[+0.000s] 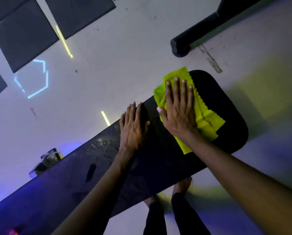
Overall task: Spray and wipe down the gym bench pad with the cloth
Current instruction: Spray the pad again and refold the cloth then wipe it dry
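Note:
A long black gym bench pad (230, 119) runs from the lower left to the right of the head view. A bright yellow-green cloth (208, 122) lies folded near the pad's rounded far end. My right hand (178, 107) presses flat on the cloth with fingers spread. My left hand (133, 126) rests flat on the pad's far edge, just left of the cloth, holding nothing. Wet droplets (104, 145) glisten on the pad left of my left hand. No spray bottle is clearly in view.
The glossy pale floor (116, 56) reflects a blue hexagon light and yellow strips. Dark floor mats (23, 34) lie at the top left. A black machine foot (180, 46) stands at the top right. A dim object (46, 161) sits on the floor behind the bench. My bare feet (182, 185) are below it.

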`<action>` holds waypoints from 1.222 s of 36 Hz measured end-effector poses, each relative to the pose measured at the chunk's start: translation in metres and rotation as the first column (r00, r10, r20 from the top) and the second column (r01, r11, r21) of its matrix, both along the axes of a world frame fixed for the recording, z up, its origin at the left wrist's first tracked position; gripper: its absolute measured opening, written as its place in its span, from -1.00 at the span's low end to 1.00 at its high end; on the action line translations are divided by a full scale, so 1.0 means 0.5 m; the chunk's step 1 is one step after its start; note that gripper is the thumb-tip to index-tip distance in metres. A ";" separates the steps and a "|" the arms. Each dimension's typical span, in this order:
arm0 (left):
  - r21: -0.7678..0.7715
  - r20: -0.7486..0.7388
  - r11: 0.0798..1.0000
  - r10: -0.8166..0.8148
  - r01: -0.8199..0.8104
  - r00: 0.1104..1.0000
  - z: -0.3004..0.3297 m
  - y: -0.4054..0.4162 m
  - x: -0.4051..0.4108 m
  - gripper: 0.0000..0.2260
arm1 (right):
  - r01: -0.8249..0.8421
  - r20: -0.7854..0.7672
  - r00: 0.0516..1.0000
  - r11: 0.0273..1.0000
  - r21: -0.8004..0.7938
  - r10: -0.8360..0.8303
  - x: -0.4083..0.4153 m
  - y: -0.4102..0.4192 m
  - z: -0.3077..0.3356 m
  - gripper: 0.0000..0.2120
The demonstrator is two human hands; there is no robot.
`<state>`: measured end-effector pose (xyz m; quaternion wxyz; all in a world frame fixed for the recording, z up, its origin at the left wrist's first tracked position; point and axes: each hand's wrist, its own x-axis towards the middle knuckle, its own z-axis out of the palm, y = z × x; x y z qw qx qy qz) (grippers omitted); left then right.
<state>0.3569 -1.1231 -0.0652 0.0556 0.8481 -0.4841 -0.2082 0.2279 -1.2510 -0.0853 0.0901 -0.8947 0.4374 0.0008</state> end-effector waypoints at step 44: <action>0.001 -0.132 0.987 0.160 -0.161 0.978 0.049 0.364 0.074 -0.30 | 0.291 0.356 0.829 0.877 0.383 -0.431 -0.090 0.245 0.116 -0.58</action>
